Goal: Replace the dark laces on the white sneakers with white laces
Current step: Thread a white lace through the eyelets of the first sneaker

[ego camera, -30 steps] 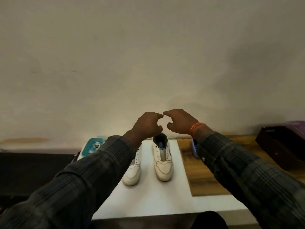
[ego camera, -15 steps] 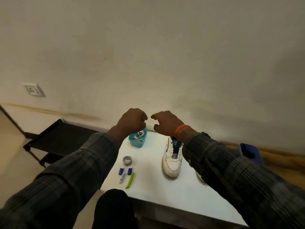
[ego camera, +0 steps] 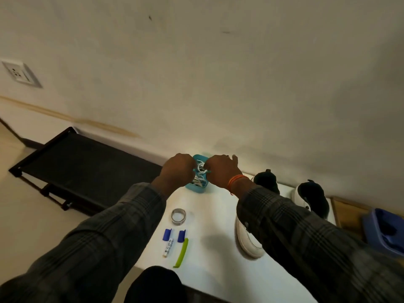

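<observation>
Fingers (ego camera: 202, 166) of both hands curl into the tangle of white laces (ego camera: 200, 169) in the small teal plastic tub (ego camera: 196, 188) at the tabletop's far edge; the left hand (ego camera: 178, 171) and right hand (ego camera: 220, 171) each seem to pinch strands. Both white leather sneakers (ego camera: 247, 239) stand to the right. This looks like the fetching step; next, one lace must be lifted free without dragging the rest.
</observation>
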